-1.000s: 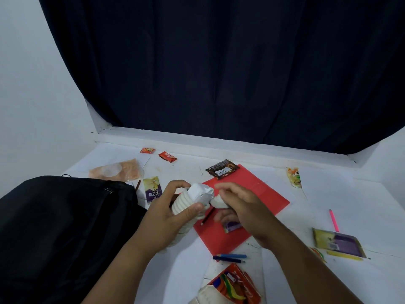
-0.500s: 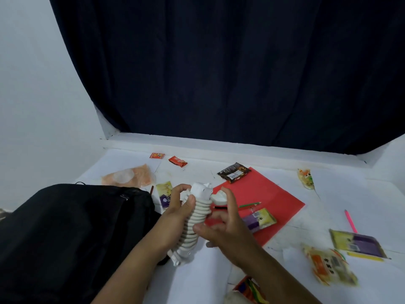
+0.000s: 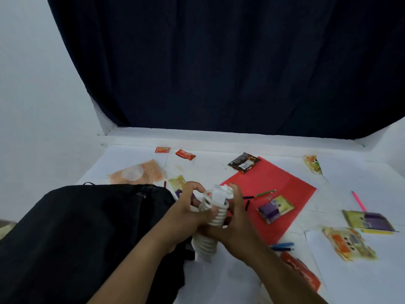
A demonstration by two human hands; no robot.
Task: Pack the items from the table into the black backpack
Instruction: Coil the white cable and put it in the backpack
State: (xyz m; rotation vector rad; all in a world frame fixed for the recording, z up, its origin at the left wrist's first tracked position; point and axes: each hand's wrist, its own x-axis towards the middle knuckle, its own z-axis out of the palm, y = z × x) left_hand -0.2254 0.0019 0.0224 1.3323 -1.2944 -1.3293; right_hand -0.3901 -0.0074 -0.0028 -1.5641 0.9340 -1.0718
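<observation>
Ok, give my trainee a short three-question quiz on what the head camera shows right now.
1. True or false: both hands, the left hand and the right hand, hold the stack of white paper cups.
2. Which lies on the red sheet? A) the pink pen B) the green pencil C) the orange pouch
3. On which side of the hands does the black backpack sit, the person's left or right?

Key: 1 true; 2 B; 3 left.
</observation>
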